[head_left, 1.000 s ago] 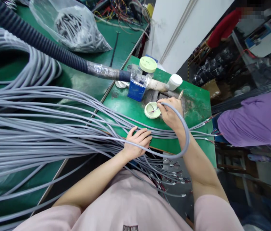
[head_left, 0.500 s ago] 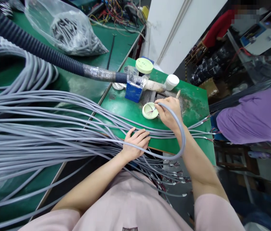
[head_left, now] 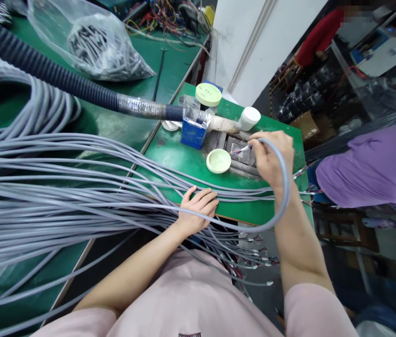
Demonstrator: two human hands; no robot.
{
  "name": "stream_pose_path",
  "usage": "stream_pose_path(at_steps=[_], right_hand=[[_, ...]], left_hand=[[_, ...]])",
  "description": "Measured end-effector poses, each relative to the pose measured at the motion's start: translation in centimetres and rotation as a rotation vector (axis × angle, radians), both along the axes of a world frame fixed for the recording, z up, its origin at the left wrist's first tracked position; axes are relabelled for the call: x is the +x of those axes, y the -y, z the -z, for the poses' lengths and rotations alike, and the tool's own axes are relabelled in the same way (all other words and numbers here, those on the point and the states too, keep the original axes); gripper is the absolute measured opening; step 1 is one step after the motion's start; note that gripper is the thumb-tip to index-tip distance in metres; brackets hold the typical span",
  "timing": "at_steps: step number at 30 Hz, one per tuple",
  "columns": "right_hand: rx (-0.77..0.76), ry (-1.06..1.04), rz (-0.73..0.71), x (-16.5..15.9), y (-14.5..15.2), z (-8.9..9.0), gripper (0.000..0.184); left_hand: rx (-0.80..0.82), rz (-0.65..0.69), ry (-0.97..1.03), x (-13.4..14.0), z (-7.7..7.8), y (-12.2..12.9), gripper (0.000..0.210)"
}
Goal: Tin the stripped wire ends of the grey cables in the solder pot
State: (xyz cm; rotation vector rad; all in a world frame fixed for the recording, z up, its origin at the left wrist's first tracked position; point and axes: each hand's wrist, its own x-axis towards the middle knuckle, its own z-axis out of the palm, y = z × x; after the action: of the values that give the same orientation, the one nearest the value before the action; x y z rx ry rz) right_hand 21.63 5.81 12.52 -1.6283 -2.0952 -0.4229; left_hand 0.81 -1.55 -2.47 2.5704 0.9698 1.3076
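Note:
My right hand [head_left: 271, 157] pinches a grey cable [head_left: 285, 187] close to its stripped end. Thin coloured wires [head_left: 236, 152] stick out of that end, over a square metal pot [head_left: 240, 149] with a shiny grey surface, apparently a solder pot. I cannot tell whether the wire tips touch it. The cable loops back under my right forearm's side and across the back of my left hand [head_left: 198, 209]. That hand lies flat with fingers stretched out, on a bundle of grey cables [head_left: 170, 175] at the bench edge. A pale green round dish [head_left: 218, 162] stands just left of the pot.
A ribbed hose [head_left: 89, 93] reaches to the pot beside a blue box [head_left: 193, 133]. Behind are a white tub [head_left: 250, 118] and a yellow-green lid [head_left: 208, 94]. Coiled cable [head_left: 43, 103] and a plastic bag [head_left: 103, 51] lie left. A person in purple [head_left: 373, 168] is at right.
My right hand has moved to the right, taking the cable's wire end out of the pale green dish and over the metal pot. My left hand stays in place.

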Motion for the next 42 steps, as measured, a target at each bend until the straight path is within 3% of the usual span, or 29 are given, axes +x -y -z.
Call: stream_pose_path(at_steps=[4, 10, 14, 31, 34, 38, 40, 42], right_hand=[[0.015, -0.001, 0.101, 3.3, -0.7, -0.4, 0.031], [-0.058, -0.046, 0.169, 6.2, -3.5, 2.1, 0.029], [-0.083, -0.075, 0.174, 6.2, -4.8, 3.3, 0.028], [-0.159, 0.016, 0.205, 5.6, -7.1, 5.5, 0.034], [-0.143, -0.019, 0.191, 5.6, -6.5, 4.7, 0.034], [-0.077, -0.064, 0.163, 6.0, -4.4, 2.3, 0.032], [-0.023, -0.072, 0.166, 6.3, -2.8, 0.9, 0.033], [0.033, -0.082, 0.163, 6.4, -0.9, -0.2, 0.033]], left_hand=[[-0.006, 0.0, 0.003, -0.1, -0.1, 0.0, 0.022], [-0.032, 0.023, -0.029, -0.4, -0.3, 0.1, 0.025], [-0.045, 0.025, -0.016, -0.3, -0.3, 0.0, 0.026], [-0.031, 0.022, -0.013, -0.3, -0.1, 0.0, 0.027], [-0.028, 0.024, -0.014, -0.3, 0.1, 0.0, 0.027], [-0.082, 0.069, -0.008, -0.5, 0.1, -0.2, 0.026], [-0.193, 0.148, 0.036, -0.8, -1.1, 0.1, 0.022], [-0.412, 0.32, 0.116, -1.1, -3.2, 0.8, 0.019]])
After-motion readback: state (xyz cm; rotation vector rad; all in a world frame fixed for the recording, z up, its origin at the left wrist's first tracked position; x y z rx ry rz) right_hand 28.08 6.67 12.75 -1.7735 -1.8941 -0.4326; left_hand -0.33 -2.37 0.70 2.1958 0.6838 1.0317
